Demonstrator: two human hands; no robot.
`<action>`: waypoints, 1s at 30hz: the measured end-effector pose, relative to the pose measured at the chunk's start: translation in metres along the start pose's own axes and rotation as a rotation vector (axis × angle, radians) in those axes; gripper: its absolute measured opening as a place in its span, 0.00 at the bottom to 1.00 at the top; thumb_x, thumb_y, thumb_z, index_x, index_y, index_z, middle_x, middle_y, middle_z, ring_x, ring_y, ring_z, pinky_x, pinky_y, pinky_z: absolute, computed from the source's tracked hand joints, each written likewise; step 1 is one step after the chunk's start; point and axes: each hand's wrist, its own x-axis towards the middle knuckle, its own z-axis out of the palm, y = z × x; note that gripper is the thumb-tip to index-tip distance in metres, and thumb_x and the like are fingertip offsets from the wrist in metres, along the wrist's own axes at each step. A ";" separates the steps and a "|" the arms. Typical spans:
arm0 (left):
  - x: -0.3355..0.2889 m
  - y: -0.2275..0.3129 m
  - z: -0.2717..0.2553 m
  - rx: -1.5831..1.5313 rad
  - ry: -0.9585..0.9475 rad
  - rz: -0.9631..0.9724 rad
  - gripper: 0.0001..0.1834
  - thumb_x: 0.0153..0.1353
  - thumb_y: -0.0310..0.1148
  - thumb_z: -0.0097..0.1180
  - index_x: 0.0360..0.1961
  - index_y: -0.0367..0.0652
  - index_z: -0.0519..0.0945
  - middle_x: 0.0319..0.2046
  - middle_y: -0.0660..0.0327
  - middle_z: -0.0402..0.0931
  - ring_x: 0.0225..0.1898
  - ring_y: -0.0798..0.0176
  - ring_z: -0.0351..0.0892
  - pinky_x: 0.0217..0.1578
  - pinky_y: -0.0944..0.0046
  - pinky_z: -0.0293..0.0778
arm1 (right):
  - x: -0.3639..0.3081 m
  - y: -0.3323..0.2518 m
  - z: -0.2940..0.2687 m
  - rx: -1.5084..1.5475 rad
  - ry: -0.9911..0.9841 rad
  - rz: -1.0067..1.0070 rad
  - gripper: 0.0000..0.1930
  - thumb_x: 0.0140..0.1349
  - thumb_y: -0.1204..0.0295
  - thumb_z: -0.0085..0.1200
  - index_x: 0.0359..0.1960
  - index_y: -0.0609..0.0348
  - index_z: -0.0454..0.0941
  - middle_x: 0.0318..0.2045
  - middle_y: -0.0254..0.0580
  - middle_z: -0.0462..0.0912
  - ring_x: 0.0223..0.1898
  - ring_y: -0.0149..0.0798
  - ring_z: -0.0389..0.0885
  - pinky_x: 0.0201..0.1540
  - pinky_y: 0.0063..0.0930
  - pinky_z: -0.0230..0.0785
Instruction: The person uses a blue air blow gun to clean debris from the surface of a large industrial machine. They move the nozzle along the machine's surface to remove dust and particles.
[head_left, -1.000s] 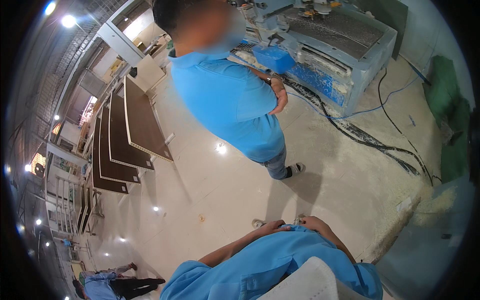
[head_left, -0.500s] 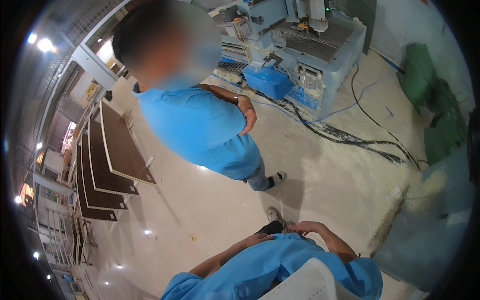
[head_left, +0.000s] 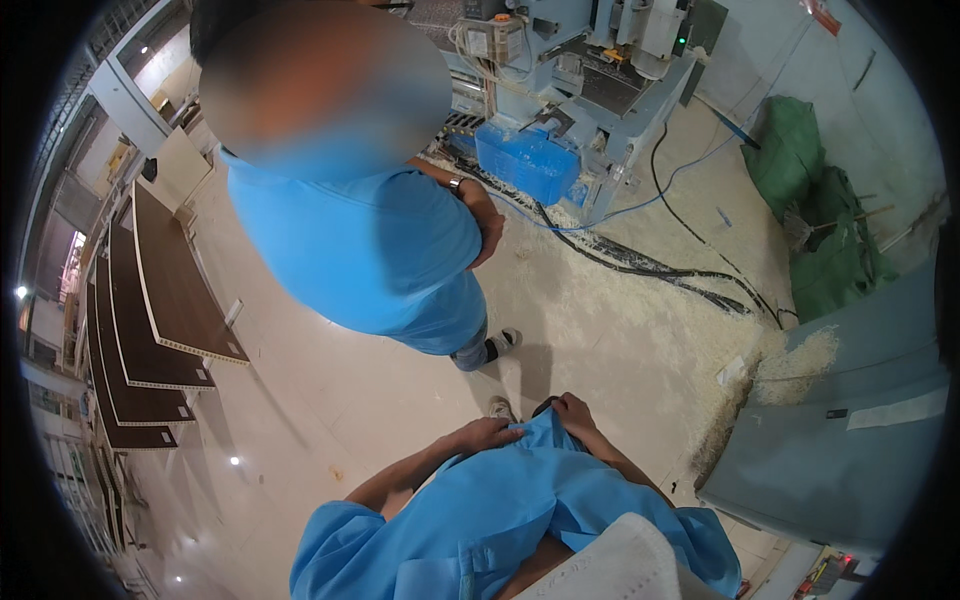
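The light blue shirt (head_left: pixel 500 490) I wear is drawn forward at its lower hem. On the left side of that hem, my left hand (head_left: pixel 482 436) is closed on the fabric. A short way to its right, my right hand (head_left: pixel 574 416) pinches the hem's edge between thumb and fingers. The cloth bunches and folds between the two hands. Below them, part of a white mask (head_left: pixel 620 565) covers some of the shirt from view.
A co-worker in a blue shirt (head_left: pixel 350 250) stands close ahead, arms folded in front. Behind is a dusty machine (head_left: pixel 600 110) with a blue bin (head_left: pixel 527 162). Black cables (head_left: pixel 640 262) cross the floor. Dark panels (head_left: pixel 180 280) lean at left; green sacks (head_left: pixel 785 150) and a grey cabinet (head_left: pixel 830 430) stand right.
Both hands have moved up with the shirt hem, which now stands out from my body. My left hand, earlier resting flat on the shirt, has closed on it. The view has shifted rightward.
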 end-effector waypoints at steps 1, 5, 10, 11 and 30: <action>-0.002 0.000 -0.006 -0.001 0.002 0.002 0.40 0.66 0.65 0.39 0.46 0.32 0.76 0.44 0.39 0.77 0.50 0.43 0.77 0.51 0.50 0.69 | 0.001 0.000 0.000 0.004 -0.016 -0.012 0.19 0.63 0.58 0.50 0.39 0.65 0.80 0.39 0.57 0.83 0.45 0.54 0.81 0.48 0.41 0.71; 0.003 -0.007 -0.022 -0.005 0.026 0.016 0.37 0.67 0.62 0.40 0.48 0.34 0.76 0.44 0.43 0.78 0.49 0.46 0.77 0.50 0.51 0.69 | 0.018 0.011 0.012 -0.035 -0.027 -0.068 0.19 0.59 0.58 0.55 0.37 0.64 0.80 0.34 0.56 0.83 0.39 0.53 0.83 0.43 0.42 0.72; 0.021 -0.025 -0.035 -0.362 0.155 0.074 0.25 0.66 0.47 0.49 0.48 0.33 0.78 0.43 0.51 0.81 0.46 0.53 0.79 0.50 0.56 0.71 | 0.041 0.013 0.027 0.029 0.020 -0.095 0.19 0.57 0.57 0.58 0.33 0.65 0.81 0.31 0.56 0.82 0.36 0.53 0.82 0.41 0.44 0.71; 0.026 -0.027 -0.041 -0.417 0.203 0.030 0.22 0.65 0.45 0.51 0.46 0.34 0.79 0.42 0.51 0.81 0.45 0.53 0.80 0.49 0.57 0.72 | 0.045 0.012 0.023 0.028 0.004 -0.031 0.19 0.57 0.57 0.58 0.33 0.65 0.81 0.31 0.56 0.82 0.36 0.54 0.82 0.41 0.44 0.71; 0.038 -0.158 -0.035 -0.474 0.571 -0.331 0.21 0.63 0.48 0.52 0.32 0.38 0.80 0.25 0.59 0.79 0.27 0.66 0.78 0.29 0.65 0.74 | 0.266 -0.237 -0.390 0.166 0.495 -0.249 0.26 0.62 0.67 0.44 0.64 0.52 0.61 0.21 0.45 0.79 0.14 0.35 0.75 0.13 0.32 0.65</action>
